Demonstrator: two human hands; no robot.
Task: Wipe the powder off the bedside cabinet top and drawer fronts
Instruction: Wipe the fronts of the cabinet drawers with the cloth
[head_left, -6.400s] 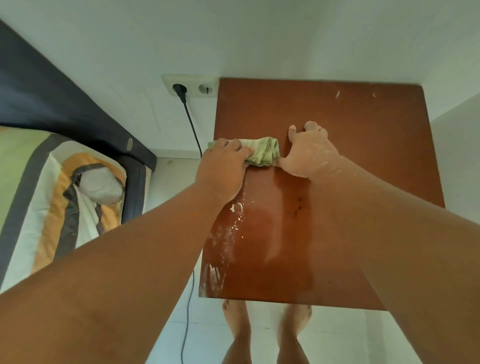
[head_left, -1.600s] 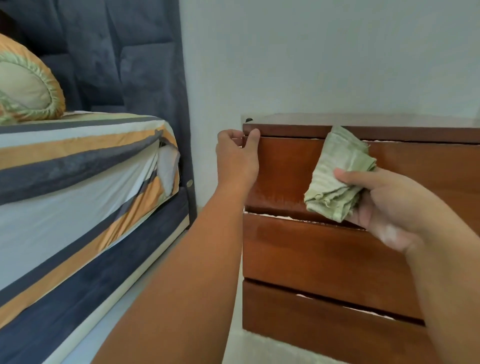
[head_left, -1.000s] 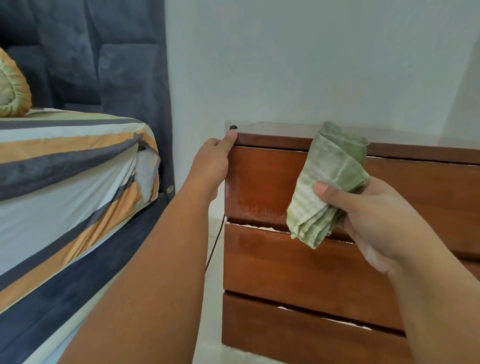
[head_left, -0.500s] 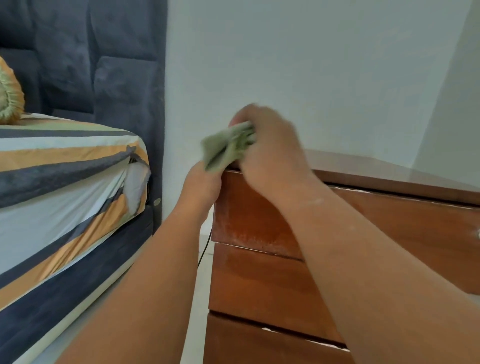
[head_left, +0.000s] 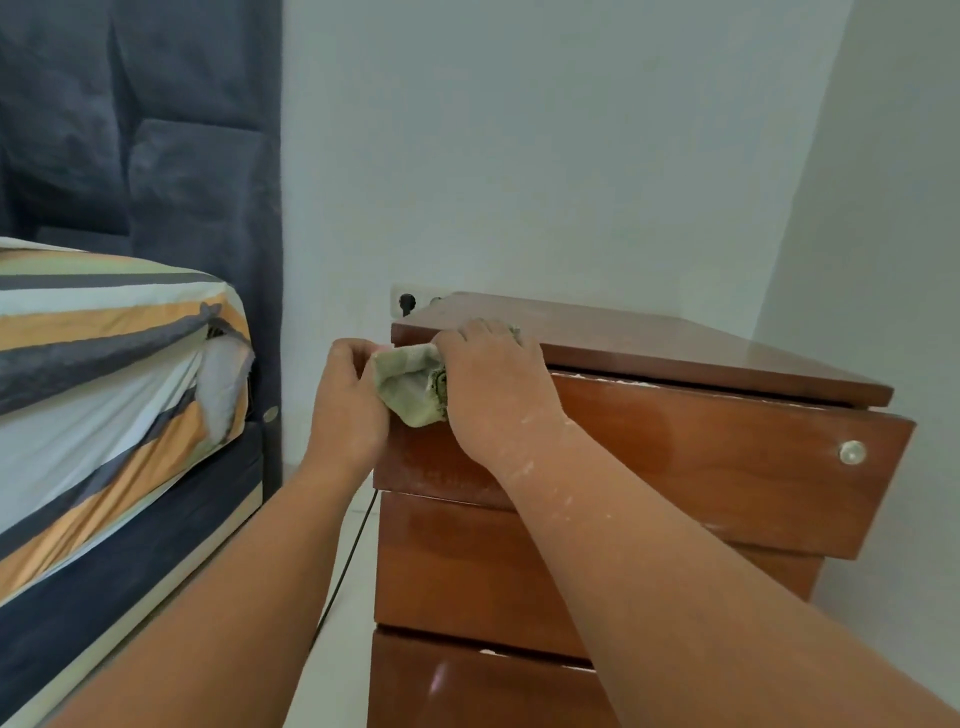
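Note:
A brown wooden bedside cabinet (head_left: 675, 353) stands against the white wall. Its top drawer front (head_left: 727, 457) juts out slightly, with a pale knob at the right and white powder along its upper and lower edges. My right hand (head_left: 493, 384) presses a folded green cloth (head_left: 410, 384) against the top left corner of that drawer front. My left hand (head_left: 348, 400) grips the cabinet's left edge just beside the cloth. Powder streaks my right forearm. Two more drawer fronts (head_left: 467, 566) lie below.
A bed (head_left: 104, 395) with a striped sheet and dark blue base stands to the left, its padded headboard (head_left: 156, 130) behind. A wall socket (head_left: 408, 301) with a black cable sits behind the cabinet's left corner. A side wall closes in on the right.
Earlier the cloth was wiped on the cabinet top from above. My view dropped to the drawer fronts, and my right hand carried the cloth across to the top drawer's left corner, now slightly lower.

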